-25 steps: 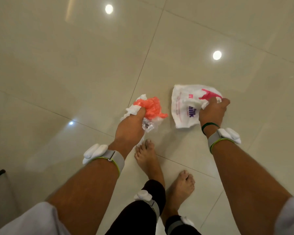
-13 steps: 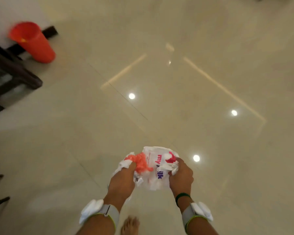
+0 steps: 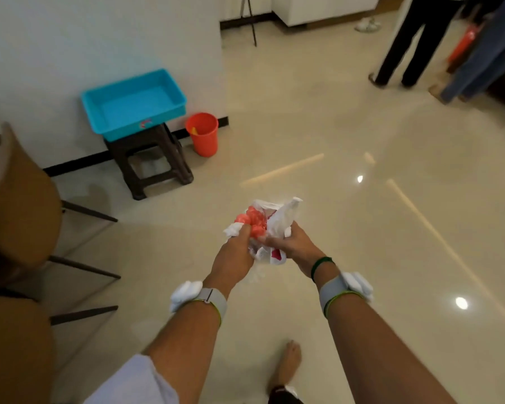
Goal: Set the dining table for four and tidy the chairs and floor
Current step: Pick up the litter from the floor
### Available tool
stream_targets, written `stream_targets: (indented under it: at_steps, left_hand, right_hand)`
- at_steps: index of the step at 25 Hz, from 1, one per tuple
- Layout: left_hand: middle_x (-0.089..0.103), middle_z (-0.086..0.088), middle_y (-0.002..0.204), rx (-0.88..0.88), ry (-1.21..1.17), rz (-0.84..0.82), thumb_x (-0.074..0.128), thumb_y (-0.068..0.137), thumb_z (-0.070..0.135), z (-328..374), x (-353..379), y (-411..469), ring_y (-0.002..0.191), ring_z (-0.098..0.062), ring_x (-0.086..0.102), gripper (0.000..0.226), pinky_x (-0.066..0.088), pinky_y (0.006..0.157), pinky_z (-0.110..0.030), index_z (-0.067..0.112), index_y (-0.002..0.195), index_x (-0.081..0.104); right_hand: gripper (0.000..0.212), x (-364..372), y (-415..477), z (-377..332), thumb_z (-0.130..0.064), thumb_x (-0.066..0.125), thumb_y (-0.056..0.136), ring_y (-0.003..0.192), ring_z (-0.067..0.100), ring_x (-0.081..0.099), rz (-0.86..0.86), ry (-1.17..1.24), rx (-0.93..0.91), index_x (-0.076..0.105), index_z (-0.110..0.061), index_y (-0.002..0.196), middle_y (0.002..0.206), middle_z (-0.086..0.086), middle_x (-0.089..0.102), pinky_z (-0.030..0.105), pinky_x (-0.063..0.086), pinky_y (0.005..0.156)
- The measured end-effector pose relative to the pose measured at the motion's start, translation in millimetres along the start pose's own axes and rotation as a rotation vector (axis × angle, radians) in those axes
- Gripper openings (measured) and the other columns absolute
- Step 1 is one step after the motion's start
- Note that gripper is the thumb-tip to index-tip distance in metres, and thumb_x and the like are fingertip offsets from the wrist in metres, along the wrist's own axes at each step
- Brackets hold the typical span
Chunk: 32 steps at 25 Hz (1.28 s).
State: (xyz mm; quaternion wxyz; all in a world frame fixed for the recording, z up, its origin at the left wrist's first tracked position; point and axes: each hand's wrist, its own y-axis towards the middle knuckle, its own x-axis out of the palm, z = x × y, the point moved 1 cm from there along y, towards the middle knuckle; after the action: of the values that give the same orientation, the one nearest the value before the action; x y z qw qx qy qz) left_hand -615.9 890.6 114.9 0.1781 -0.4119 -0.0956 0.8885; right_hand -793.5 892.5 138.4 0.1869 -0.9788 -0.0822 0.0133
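Orange-pink crumpled plastic (image 3: pixel 254 220) and a white printed bag (image 3: pixel 283 218) are bunched together, held up above the pale tiled floor (image 3: pixel 333 141), and we record both as off the ground. The left hand (image 3: pixel 233 255) has its grip closed round the lower left of the bundle, with white scraps showing past the fingers. The right hand (image 3: pixel 289 243) has its grip closed on the bag's lower right, touching the left hand's load. Each wrist carries a grey band (image 3: pixel 213 301) with a white piece attached. We note a bare foot (image 3: pixel 289 363) on the floor below the arms.

Against the wall stands a dark stool (image 3: pixel 149 158) bearing a blue tray (image 3: pixel 131 103); an orange bucket (image 3: pixel 202 134) sits just beside the stool, on its right. Tan chairs (image 3: pixel 21 199) occupy the left edge. We see the legs of bystanders (image 3: pixel 405 48) at the upper right, well apart from the hands.
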Motion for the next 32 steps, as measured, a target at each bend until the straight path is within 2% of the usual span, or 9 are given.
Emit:
stream_targets:
  at_steps: [4,6,10,14,17,19,23,29,32]
  left_hand:
    - [0.064,0.002,0.106,-0.003,-0.029,0.068,0.054,0.091,0.023,32,-40,47,0.087,-0.022,0.065,0.051,0.058,0.081,-0.045,0.039,0.133,0.029]
    - [0.062,0.002,0.119,-0.015,-0.025,0.065,0.059,0.093,0.03,53,-54,72,0.096,-0.02,0.065,0.066,0.058,0.087,-0.042,0.042,0.143,0.019]
    - [0.052,0.008,0.131,-0.002,-0.009,0.065,0.059,0.094,0.044,79,-87,137,0.108,-0.014,0.06,0.071,0.053,0.094,-0.034,0.039,0.149,0.014]
    - [0.06,0.003,0.13,0.045,-0.048,0.168,0.043,0.103,0.05,94,-134,211,0.105,-0.012,0.06,0.042,0.049,0.089,-0.029,0.036,0.142,0.034]
    - [0.07,0.003,0.114,0.017,0.033,0.265,0.034,0.095,0.071,85,-167,269,0.099,-0.011,0.066,0.043,0.051,0.089,-0.032,0.042,0.118,0.057]
    - [0.07,0.001,0.111,-0.002,0.045,0.205,0.044,0.094,0.064,75,-193,313,0.099,-0.018,0.067,0.037,0.054,0.092,-0.04,0.04,0.122,0.054]
    - [0.066,-0.006,0.112,-0.043,-0.016,0.141,0.062,0.093,0.027,61,-248,398,0.096,-0.025,0.065,0.052,0.055,0.082,-0.037,0.022,0.14,0.04]
    - [0.068,-0.006,0.113,-0.054,0.073,0.175,0.058,0.096,0.024,35,-287,506,0.094,-0.027,0.064,0.041,0.055,0.082,-0.038,0.025,0.134,0.044]
    - [0.061,-0.003,0.131,-0.134,0.071,0.149,0.054,0.098,0.045,9,-282,565,0.109,-0.027,0.064,0.047,0.053,0.091,-0.036,0.04,0.14,0.033]
  right_hand:
    - [0.091,-9,53,-44,-0.016,0.092,0.069,0.111,0.018,0.067,-0.036,0.022,-0.042,0.037,-0.03,0.14,0.125,0.001,0.065,0.035,0.06,0.076]
    - [0.079,-26,81,-66,-0.012,0.088,0.072,0.11,0.022,0.068,-0.015,0.01,-0.062,0.044,-0.029,0.136,0.12,0.001,0.068,0.043,0.061,0.077]
    - [0.063,-60,146,-118,-0.001,0.08,0.071,0.103,0.015,0.07,0.02,-0.138,-0.082,0.058,-0.022,0.126,0.108,-0.003,0.074,0.04,0.058,0.089]
    - [0.061,-73,232,-166,-0.004,0.077,0.069,0.1,0.012,0.07,0.01,-0.29,-0.126,0.061,-0.023,0.124,0.106,-0.006,0.074,0.036,0.057,0.088]
    - [0.063,-72,298,-193,-0.011,0.077,0.068,0.102,0.012,0.069,0.007,-0.349,-0.152,0.06,-0.028,0.127,0.108,-0.007,0.073,0.039,0.058,0.09]
    - [0.063,-67,341,-212,-0.012,0.077,0.071,0.103,0.011,0.068,0.008,-0.353,-0.16,0.059,-0.031,0.128,0.109,-0.009,0.073,0.036,0.057,0.091]
    - [0.057,-59,431,-245,-0.012,0.074,0.075,0.102,0.01,0.068,0.036,-0.357,-0.133,0.059,-0.031,0.128,0.108,-0.009,0.072,0.037,0.058,0.09]
    - [0.049,-60,555,-257,-0.02,0.074,0.074,0.096,0.009,0.07,0.051,-0.368,-0.075,0.063,-0.031,0.12,0.101,-0.009,0.074,0.041,0.059,0.088]
    - [0.051,-65,617,-252,-0.021,0.076,0.075,0.096,0.011,0.07,0.03,-0.355,-0.03,0.06,-0.037,0.121,0.102,-0.01,0.073,0.04,0.06,0.085]
